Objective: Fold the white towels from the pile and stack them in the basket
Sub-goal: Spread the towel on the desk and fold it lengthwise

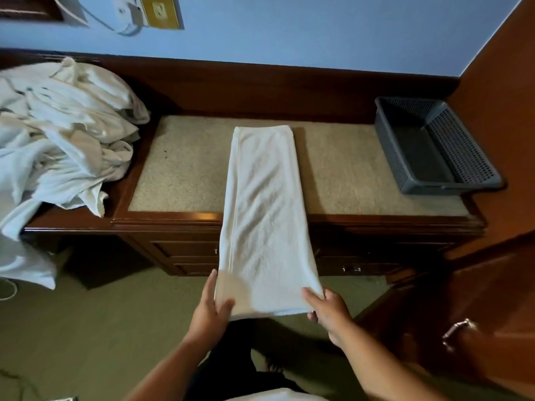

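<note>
no legible text, labels, brands or numbers in view. the brass-coloured rectangular wall plate (160,11) high on the blue wall carries small marks, too blurred to read.
</note>
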The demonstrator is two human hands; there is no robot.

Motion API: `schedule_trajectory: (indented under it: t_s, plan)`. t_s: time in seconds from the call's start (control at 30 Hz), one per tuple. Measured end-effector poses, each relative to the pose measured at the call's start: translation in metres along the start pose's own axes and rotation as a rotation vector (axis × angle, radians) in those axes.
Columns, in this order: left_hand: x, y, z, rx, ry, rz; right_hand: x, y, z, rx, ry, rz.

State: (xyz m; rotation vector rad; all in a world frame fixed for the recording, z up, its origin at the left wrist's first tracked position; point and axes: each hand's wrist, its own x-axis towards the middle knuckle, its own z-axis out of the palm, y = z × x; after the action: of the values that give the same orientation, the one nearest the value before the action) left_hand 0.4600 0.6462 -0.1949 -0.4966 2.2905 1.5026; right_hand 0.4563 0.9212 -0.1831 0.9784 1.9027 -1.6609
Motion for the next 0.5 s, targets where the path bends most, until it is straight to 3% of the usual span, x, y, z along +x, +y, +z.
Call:
schedule_trajectory:
  t_s: [0.3, 0.5]
  plan:
    - [-0.032, -0.016, 0.006, -0.047, -0.042, 0.029, -0.02, 0.028, -0.006, -0.037, -0.026, -0.029]
    - [-0.039, -0.021, 0.009, -0.1, -0.086, -0.071, -0.025, 0.039, -0.008, -0.098, -0.037, -0.066]
